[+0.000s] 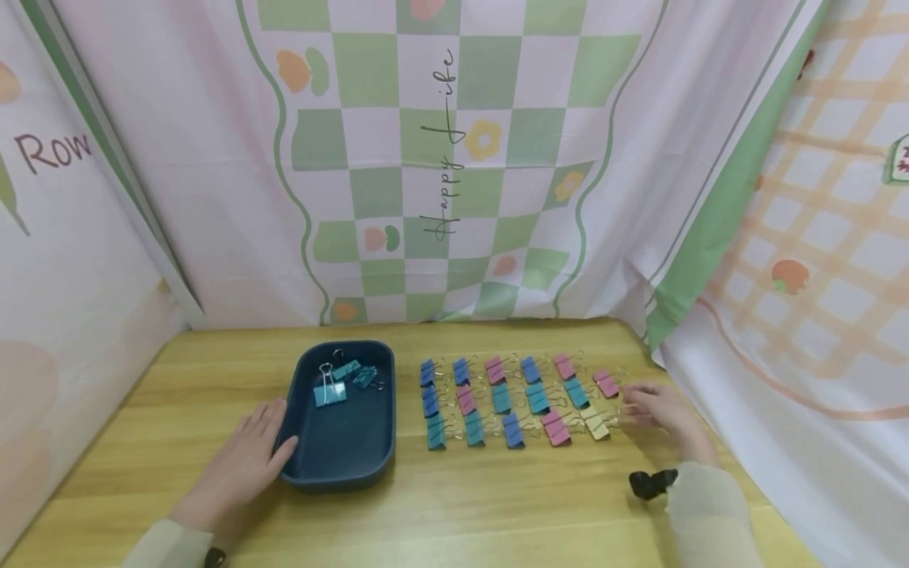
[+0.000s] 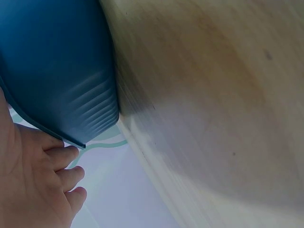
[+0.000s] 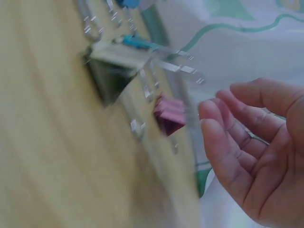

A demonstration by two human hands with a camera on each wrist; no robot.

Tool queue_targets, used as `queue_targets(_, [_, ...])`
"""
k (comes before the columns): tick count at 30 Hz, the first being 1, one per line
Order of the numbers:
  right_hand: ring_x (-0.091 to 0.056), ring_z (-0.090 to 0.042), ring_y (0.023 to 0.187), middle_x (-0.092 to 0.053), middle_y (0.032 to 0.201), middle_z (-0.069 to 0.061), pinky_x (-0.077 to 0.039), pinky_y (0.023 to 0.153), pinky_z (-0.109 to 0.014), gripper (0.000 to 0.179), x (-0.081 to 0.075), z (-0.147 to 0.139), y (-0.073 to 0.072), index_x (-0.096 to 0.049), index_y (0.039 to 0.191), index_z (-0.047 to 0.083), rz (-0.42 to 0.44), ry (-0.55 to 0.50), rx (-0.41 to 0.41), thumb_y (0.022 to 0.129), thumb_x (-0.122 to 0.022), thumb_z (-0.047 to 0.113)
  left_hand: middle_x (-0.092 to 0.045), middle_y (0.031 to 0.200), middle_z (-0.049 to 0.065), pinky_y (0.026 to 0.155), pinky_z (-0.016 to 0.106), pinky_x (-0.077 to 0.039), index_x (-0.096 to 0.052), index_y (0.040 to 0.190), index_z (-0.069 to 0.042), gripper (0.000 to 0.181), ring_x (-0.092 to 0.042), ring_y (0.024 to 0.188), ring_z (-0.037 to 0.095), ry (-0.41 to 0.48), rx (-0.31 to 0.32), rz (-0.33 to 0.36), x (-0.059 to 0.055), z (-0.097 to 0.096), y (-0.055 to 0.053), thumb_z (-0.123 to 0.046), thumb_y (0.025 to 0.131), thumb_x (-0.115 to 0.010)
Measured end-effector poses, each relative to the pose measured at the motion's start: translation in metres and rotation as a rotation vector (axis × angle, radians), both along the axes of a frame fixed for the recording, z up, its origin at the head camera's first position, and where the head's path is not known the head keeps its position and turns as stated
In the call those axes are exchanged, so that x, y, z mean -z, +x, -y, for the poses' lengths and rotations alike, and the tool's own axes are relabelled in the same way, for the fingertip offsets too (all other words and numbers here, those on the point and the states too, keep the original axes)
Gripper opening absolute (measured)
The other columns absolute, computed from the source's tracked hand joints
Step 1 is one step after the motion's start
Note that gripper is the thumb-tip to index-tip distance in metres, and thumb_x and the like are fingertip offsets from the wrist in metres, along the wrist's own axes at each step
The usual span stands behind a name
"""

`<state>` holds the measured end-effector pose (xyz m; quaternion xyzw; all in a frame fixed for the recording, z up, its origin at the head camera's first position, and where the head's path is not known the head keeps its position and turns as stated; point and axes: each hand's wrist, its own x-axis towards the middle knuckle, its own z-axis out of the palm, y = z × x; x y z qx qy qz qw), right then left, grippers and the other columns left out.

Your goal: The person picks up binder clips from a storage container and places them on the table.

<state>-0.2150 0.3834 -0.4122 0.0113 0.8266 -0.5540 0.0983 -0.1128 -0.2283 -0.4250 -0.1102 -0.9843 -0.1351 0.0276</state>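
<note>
My left hand (image 1: pixel 245 454) rests against the left side of a dark blue tray (image 1: pixel 341 477), its thumb at the rim. In the left wrist view its fingers (image 2: pixel 70 176) show beside the tray's ribbed wall. Three teal binder clips, one of them (image 1: pixel 330 394) standing with a handle raised, lie inside the tray. To the right of the laid-out clips, my right hand (image 1: pixel 660 414) hovers with loosely bent fingers and nothing between them. Closest to it are a yellow binder clip (image 1: pixel 596 424) and a small pink binder clip (image 1: pixel 607 383); both also show in the right wrist view.
Right of the tray, several blue, pink and teal binder clips (image 1: pixel 502 398) lie in rows on the wooden table (image 1: pixel 461 513). A patterned curtain (image 1: pixel 483 181) hangs behind the table, with cloth at both sides. A black wrist strap piece (image 1: pixel 652 483) sticks out by the right sleeve.
</note>
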Motion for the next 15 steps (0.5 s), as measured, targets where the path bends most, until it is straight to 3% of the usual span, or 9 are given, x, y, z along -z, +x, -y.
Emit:
queue_targets(3, [-0.064, -0.022, 0.086, -0.06, 0.108, -0.024, -0.053, 0.077, -0.035, 0.049, -0.009, 0.004, -0.003, -0.036, 0.126, -0.019, -0.053, 0.02, -0.009, 0.094, -0.052, 0.014, -0.023, 0.144, 0.029, 0.105, 0.057, -0.016, -0.025, 0.139, 0.012, 0.067, -0.019, 0.13, 0.046, 0.002, 0.0, 0.0, 0.0, 0.0, 0.0, -0.039, 0.098, -0.038])
queue_targets(11, [-0.062, -0.017, 0.086, -0.059, 0.108, -0.019, -0.05, 0.082, -0.038, 0.052, -0.036, 0.029, -0.013, -0.037, 0.129, -0.016, -0.139, 0.02, -0.076, 0.095, -0.053, 0.02, -0.023, 0.143, 0.029, 0.104, 0.057, -0.016, -0.025, 0.138, 0.013, 0.067, -0.019, 0.13, 0.047, 0.009, 0.008, -0.009, 0.0, 0.0, 0.0, -0.038, 0.098, -0.038])
queue_targets(15, [-0.062, -0.027, 0.091, -0.06, 0.106, -0.019, -0.051, 0.08, -0.037, 0.053, -0.05, 0.05, -0.018, -0.04, 0.129, -0.013, -0.165, 0.052, -0.098, 0.094, -0.055, 0.024, -0.023, 0.143, 0.03, 0.104, 0.057, -0.016, -0.025, 0.138, 0.013, 0.066, -0.019, 0.13, 0.047, 0.014, 0.01, -0.01, 0.0, 0.0, 0.0, -0.038, 0.098, -0.038])
